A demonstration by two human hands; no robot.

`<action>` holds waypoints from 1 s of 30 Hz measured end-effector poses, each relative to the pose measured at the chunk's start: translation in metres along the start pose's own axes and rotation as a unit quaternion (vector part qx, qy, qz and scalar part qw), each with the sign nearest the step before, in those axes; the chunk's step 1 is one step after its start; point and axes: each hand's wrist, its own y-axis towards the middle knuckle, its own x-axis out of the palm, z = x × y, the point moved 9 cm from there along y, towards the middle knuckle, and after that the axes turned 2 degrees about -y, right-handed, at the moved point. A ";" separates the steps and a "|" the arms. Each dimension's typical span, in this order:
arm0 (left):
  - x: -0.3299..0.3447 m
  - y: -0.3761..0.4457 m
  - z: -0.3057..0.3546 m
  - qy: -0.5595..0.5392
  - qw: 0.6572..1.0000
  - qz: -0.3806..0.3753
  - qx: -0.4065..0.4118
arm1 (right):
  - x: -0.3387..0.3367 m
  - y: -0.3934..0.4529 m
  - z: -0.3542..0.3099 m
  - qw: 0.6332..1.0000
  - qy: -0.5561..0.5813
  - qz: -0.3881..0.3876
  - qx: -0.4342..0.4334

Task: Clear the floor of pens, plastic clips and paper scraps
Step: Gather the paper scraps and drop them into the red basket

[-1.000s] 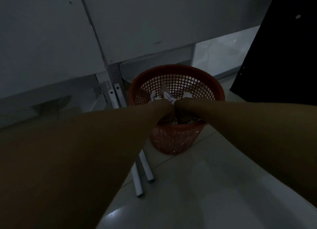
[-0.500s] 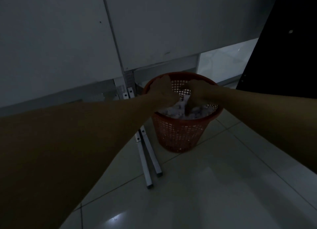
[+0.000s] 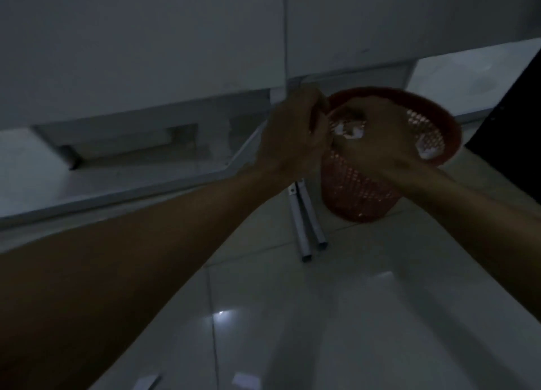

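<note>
Basket [image 3: 360, 190], red plastic mesh, standing on pale floor tiles [image 3: 351, 316] beside two grey metal legs [image 3: 307, 228]; the landmark for all entries below.

Paper scraps, white [image 3: 349, 130]: heaped inside the basket, showing under the hands; a further white patch [image 3: 429, 152] against its right inner wall.

Left hand [image 3: 292, 138]: over the basket's left rim, fingers curled inward. Whether it holds anything cannot be told in this dim light.

Right hand [image 3: 371, 132]: directly above the basket's mouth, touching the left hand, fingers bent down toward the heap. Contents likewise cannot be told.

Loose scraps on the floor: one [image 3: 145, 383] and another [image 3: 245, 379], well apart from the basket on the near side, by the person's feet. Both lie behind the hands, toward the body; neither hand is clearly nearer to them.

Change: half a second ago both hands sat lower, pressed into the heap; now they are raised above the rim, and the view has swung so the near scraps show.
</note>
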 end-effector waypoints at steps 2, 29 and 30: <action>-0.034 -0.034 -0.010 0.024 1.000 0.004 -0.003 | 0.024 -0.028 -0.028 0.999 0.022 -0.014 -0.033; -0.218 -0.418 -0.131 0.052 0.864 0.008 -0.501 | 0.201 -0.340 -0.093 0.951 0.040 -0.299 -0.061; -0.218 -0.419 -0.133 0.038 0.855 0.023 -0.517 | 0.201 -0.341 -0.094 0.951 0.042 -0.297 -0.068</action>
